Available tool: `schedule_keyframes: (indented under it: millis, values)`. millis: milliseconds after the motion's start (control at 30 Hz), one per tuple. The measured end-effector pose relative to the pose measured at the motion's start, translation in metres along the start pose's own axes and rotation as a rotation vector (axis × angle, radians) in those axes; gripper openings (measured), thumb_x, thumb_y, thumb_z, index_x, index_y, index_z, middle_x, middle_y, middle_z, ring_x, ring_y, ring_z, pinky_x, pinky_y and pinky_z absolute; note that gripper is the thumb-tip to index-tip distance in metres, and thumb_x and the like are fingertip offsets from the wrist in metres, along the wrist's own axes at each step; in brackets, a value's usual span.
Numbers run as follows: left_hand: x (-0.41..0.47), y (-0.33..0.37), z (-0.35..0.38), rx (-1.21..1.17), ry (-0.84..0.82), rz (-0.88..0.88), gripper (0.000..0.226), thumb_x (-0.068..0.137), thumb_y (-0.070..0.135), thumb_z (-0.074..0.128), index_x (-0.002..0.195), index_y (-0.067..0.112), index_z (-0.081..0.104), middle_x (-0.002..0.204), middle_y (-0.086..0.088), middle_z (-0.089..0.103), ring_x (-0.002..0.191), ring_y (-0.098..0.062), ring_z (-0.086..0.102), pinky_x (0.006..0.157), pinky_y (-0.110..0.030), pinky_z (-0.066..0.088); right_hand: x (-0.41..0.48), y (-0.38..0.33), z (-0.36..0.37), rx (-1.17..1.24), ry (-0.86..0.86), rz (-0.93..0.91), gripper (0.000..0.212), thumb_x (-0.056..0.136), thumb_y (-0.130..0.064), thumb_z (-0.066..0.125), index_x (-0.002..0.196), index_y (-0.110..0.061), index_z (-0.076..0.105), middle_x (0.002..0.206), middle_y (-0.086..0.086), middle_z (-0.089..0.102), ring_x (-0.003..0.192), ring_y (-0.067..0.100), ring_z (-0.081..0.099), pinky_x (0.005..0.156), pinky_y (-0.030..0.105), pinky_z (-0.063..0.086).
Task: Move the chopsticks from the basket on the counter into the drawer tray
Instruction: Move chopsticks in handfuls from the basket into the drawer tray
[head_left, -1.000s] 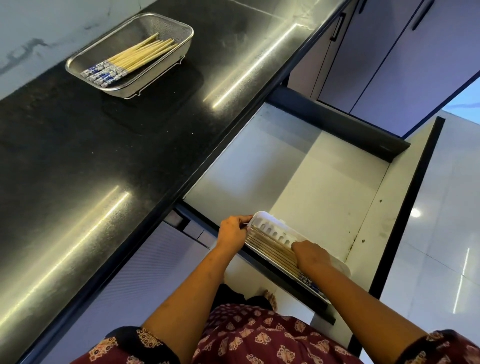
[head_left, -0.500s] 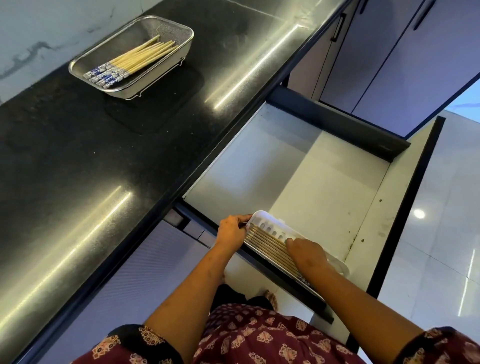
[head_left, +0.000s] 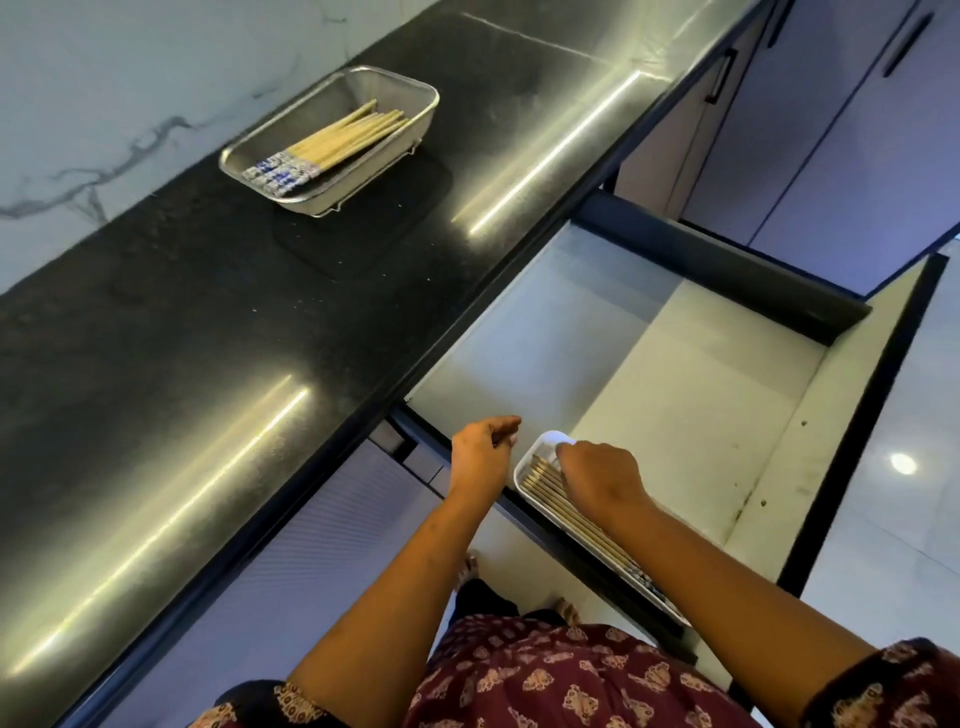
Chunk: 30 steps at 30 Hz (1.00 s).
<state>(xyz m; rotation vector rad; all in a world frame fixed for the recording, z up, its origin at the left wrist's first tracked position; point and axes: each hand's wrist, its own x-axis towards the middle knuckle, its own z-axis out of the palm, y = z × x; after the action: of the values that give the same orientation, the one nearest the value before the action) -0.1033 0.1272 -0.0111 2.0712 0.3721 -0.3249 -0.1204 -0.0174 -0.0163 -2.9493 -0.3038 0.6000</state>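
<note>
A metal mesh basket stands on the black counter at the back and holds several wooden chopsticks with blue-patterned ends. A white slotted tray lies at the near-left corner of the open drawer, with several chopsticks laid lengthwise in it. My right hand rests over the tray's far end with its fingers bent down onto the chopsticks; their grip is hidden. My left hand hovers just left of the tray, off it, with its fingers loosely apart and nothing in them.
The pale drawer floor stretches beyond the tray, and a dark drawer front closes the far side. A black mat lies under the basket. Lilac cabinet doors and a glossy floor are at the right.
My left hand has let go of the tray's far-left corner and drawn back to the left. My right hand slid along the chopsticks toward the tray's far end.
</note>
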Motion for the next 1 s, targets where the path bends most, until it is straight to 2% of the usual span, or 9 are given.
schedule_keyframes:
  millis: [133, 233, 400, 500, 633, 733, 867, 1000]
  values:
    - [0.007, 0.029, -0.027, -0.109, 0.163, 0.088, 0.026, 0.09, 0.001, 0.055, 0.112, 0.007, 0.068, 0.114, -0.007, 0.069, 0.101, -0.006, 0.06, 0.096, -0.018, 0.045, 0.024, -0.026, -0.033, 0.089, 0.185, -0.035, 0.013, 0.093, -0.019, 0.055, 0.102, -0.014, 0.062, 0.097, 0.006, 0.071, 0.081, 0.027, 0.068, 0.067, 0.032, 0.053]
    - [0.015, 0.05, -0.049, -0.184, 0.241, 0.135, 0.025, 0.09, 0.003, 0.057, 0.111, 0.009, 0.068, 0.111, -0.004, 0.07, 0.097, -0.004, 0.06, 0.091, -0.016, 0.046, 0.043, -0.043, -0.059, 0.169, 0.287, -0.069, 0.018, 0.095, -0.025, 0.053, 0.103, -0.013, 0.063, 0.098, 0.008, 0.071, 0.081, 0.027, 0.068, 0.07, 0.033, 0.056]
    - [0.037, 0.067, -0.093, -0.355, 0.364, 0.113, 0.024, 0.089, 0.007, 0.06, 0.109, 0.017, 0.068, 0.106, 0.0, 0.069, 0.097, -0.008, 0.063, 0.089, -0.024, 0.052, 0.074, -0.071, -0.107, 0.327, 0.372, -0.152, 0.02, 0.096, -0.03, 0.053, 0.108, -0.016, 0.063, 0.102, 0.006, 0.07, 0.085, 0.022, 0.067, 0.076, 0.028, 0.055]
    - [0.059, 0.073, -0.124, -0.443, 0.413, 0.089, 0.021, 0.087, 0.007, 0.061, 0.102, 0.019, 0.07, 0.1, -0.001, 0.071, 0.091, -0.011, 0.065, 0.083, -0.024, 0.053, 0.093, -0.089, -0.138, 0.434, 0.348, -0.237, 0.016, 0.095, -0.028, 0.056, 0.105, -0.018, 0.064, 0.1, 0.003, 0.07, 0.087, 0.018, 0.066, 0.077, 0.026, 0.054]
    - [0.098, 0.083, -0.173, -0.528, 0.485, 0.08, 0.018, 0.086, 0.007, 0.062, 0.095, 0.021, 0.07, 0.095, -0.002, 0.072, 0.087, -0.014, 0.066, 0.086, -0.03, 0.055, 0.13, -0.122, -0.179, 0.534, 0.315, -0.281, 0.01, 0.091, -0.026, 0.061, 0.096, -0.019, 0.067, 0.087, -0.003, 0.069, 0.079, 0.015, 0.067, 0.075, 0.03, 0.057]
    - [0.129, 0.09, -0.213, -0.561, 0.549, 0.07, 0.016, 0.086, 0.007, 0.063, 0.096, 0.018, 0.07, 0.089, -0.003, 0.07, 0.078, -0.012, 0.062, 0.084, -0.032, 0.055, 0.167, -0.148, -0.207, 0.625, 0.276, -0.295, 0.009, 0.089, -0.023, 0.063, 0.093, -0.018, 0.069, 0.086, -0.002, 0.071, 0.077, 0.014, 0.069, 0.079, 0.034, 0.058]
    - [0.174, 0.099, -0.263, -0.559, 0.627, 0.078, 0.016, 0.086, 0.008, 0.064, 0.099, 0.013, 0.07, 0.097, -0.005, 0.071, 0.083, -0.013, 0.063, 0.088, -0.033, 0.056, 0.218, -0.181, -0.238, 0.74, 0.246, -0.26, 0.008, 0.088, -0.017, 0.062, 0.092, -0.013, 0.068, 0.088, 0.007, 0.073, 0.075, 0.017, 0.071, 0.074, 0.028, 0.054]
    - [0.214, 0.11, -0.299, -0.433, 0.623, 0.129, 0.018, 0.088, 0.007, 0.061, 0.103, 0.009, 0.069, 0.098, -0.005, 0.07, 0.086, -0.01, 0.062, 0.084, -0.026, 0.053, 0.27, -0.208, -0.255, 0.966, 0.223, -0.133, 0.011, 0.089, -0.01, 0.061, 0.098, -0.009, 0.067, 0.092, 0.013, 0.071, 0.083, 0.021, 0.07, 0.079, 0.032, 0.058]
